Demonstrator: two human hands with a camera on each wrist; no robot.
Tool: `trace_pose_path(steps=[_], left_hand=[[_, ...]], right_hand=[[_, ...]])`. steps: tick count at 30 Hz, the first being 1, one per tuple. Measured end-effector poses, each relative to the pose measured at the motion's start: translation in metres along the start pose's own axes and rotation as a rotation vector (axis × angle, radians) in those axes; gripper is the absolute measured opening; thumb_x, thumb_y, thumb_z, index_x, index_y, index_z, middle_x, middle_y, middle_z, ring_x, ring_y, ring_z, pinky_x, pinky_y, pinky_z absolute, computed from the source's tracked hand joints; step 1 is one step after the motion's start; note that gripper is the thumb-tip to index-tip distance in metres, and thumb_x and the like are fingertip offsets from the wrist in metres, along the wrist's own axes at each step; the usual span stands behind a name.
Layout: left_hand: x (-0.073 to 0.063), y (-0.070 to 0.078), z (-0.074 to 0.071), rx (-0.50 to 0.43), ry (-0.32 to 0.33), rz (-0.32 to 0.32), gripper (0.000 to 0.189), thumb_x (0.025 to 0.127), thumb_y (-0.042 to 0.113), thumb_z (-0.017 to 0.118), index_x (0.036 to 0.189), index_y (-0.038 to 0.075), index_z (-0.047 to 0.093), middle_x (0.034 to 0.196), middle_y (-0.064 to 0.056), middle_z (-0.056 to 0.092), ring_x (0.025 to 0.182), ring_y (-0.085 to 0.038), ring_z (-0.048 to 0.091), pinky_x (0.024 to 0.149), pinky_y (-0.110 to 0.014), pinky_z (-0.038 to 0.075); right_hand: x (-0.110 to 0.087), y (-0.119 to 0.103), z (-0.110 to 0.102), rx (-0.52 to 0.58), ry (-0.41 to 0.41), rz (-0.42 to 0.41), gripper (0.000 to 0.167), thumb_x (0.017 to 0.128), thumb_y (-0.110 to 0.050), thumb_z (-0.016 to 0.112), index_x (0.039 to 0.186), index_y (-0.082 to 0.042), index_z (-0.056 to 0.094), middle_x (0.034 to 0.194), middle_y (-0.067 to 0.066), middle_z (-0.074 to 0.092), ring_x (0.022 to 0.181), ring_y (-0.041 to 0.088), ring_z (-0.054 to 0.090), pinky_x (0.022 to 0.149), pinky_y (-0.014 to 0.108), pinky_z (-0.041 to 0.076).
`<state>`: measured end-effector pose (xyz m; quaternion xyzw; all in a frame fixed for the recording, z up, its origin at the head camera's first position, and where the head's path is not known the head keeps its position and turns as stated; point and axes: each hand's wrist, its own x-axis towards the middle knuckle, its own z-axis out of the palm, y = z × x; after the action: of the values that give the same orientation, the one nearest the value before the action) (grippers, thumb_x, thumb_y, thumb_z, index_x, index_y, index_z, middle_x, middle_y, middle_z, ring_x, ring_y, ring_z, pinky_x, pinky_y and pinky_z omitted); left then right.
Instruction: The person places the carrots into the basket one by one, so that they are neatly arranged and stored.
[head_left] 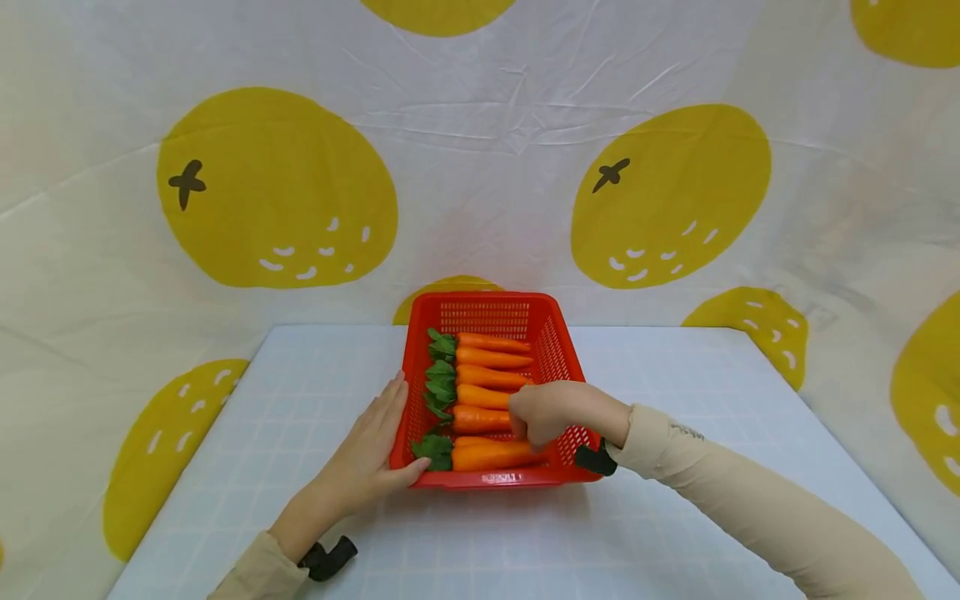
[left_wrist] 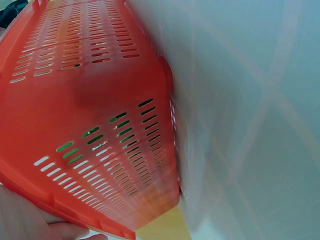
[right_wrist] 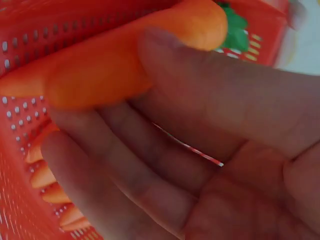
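A red plastic basket (head_left: 558, 337) holds several orange carrots with green leafy tops, laid in a row with leaves to the left. My left hand (head_left: 371, 442) rests against the basket's front-left corner, its fingers straight along the left rim and its thumb by the front rim. In the left wrist view, fingertips (left_wrist: 70, 230) show at the rim. Over the basket's right half, my right hand (head_left: 546, 412) reaches down among the carrots. The right wrist view shows its thumb and fingers pinching a blurred carrot (right_wrist: 95, 75). Behind that lies another carrot (right_wrist: 205, 22) with its leaves, along the basket wall.
The basket stands on a table with a pale blue checked cloth (head_left: 465, 550). Close behind the table hangs a white curtain (head_left: 480, 192) printed with large yellow fruit. Black straps (head_left: 328, 558) are on both wrists.
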<state>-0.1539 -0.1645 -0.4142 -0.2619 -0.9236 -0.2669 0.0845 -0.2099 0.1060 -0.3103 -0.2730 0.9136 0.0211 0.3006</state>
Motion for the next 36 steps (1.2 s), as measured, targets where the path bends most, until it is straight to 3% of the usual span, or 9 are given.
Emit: trace_pose_path(steps=[6,13,17,25,31,36], left_hand=[[0.0,0.001,0.0,-0.001,-0.006,-0.005,0.103,0.088,0.048,0.069,0.157,-0.002,0.011,0.166,-0.011,0.003,0.151,-0.029,0.01,0.116,-0.059,0.02],[0.0,0.001,0.0,-0.005,-0.017,-0.01,0.104,0.089,0.056,0.064,0.158,-0.001,0.011,0.167,-0.01,0.002,0.152,-0.026,0.008,0.117,-0.057,0.019],[0.0,0.0,0.0,-0.009,-0.012,-0.007,0.103,0.09,0.055,0.064,0.158,-0.001,0.011,0.166,-0.01,0.002,0.151,-0.027,0.009,0.117,-0.058,0.02],[-0.001,0.0,-0.001,-0.012,-0.002,0.002,0.102,0.089,0.05,0.067,0.158,-0.001,0.011,0.166,-0.011,0.003,0.151,-0.029,0.011,0.116,-0.059,0.021],[0.0,0.0,-0.001,-0.01,0.005,0.01,0.102,0.089,0.051,0.066,0.157,-0.002,0.012,0.166,-0.012,0.004,0.151,-0.03,0.012,0.115,-0.059,0.023],[0.001,0.002,0.0,-0.008,0.011,0.018,0.102,0.088,0.047,0.069,0.157,-0.004,0.012,0.166,-0.015,0.005,0.15,-0.032,0.013,0.115,-0.06,0.023]], right_hand=[[0.016,-0.004,0.007,-0.089,-0.142,-0.009,0.014,0.086,-0.011,0.073,0.08,-0.016,0.062,0.076,-0.003,0.052,0.072,0.012,0.047,0.065,0.026,0.044],[0.027,0.0,0.011,-0.061,-0.24,0.032,0.011,0.087,-0.012,0.074,0.086,-0.018,0.065,0.082,-0.002,0.061,0.075,0.014,0.055,0.074,0.032,0.053],[0.033,-0.001,0.013,-0.086,-0.268,0.036,0.009,0.089,-0.011,0.071,0.087,-0.017,0.065,0.082,-0.001,0.063,0.071,0.014,0.057,0.072,0.031,0.054],[0.043,-0.006,0.017,-0.121,-0.277,0.066,0.008,0.092,-0.021,0.069,0.096,-0.018,0.064,0.083,0.0,0.058,0.072,0.015,0.056,0.07,0.03,0.052],[0.046,-0.009,0.022,-0.239,-0.226,0.121,0.016,0.091,-0.02,0.07,0.081,-0.015,0.059,0.071,0.0,0.052,0.064,0.014,0.05,0.059,0.027,0.045],[0.048,-0.008,0.025,-0.258,-0.234,0.092,0.021,0.092,-0.018,0.068,0.072,-0.013,0.061,0.066,0.0,0.058,0.058,0.014,0.054,0.054,0.024,0.047]])
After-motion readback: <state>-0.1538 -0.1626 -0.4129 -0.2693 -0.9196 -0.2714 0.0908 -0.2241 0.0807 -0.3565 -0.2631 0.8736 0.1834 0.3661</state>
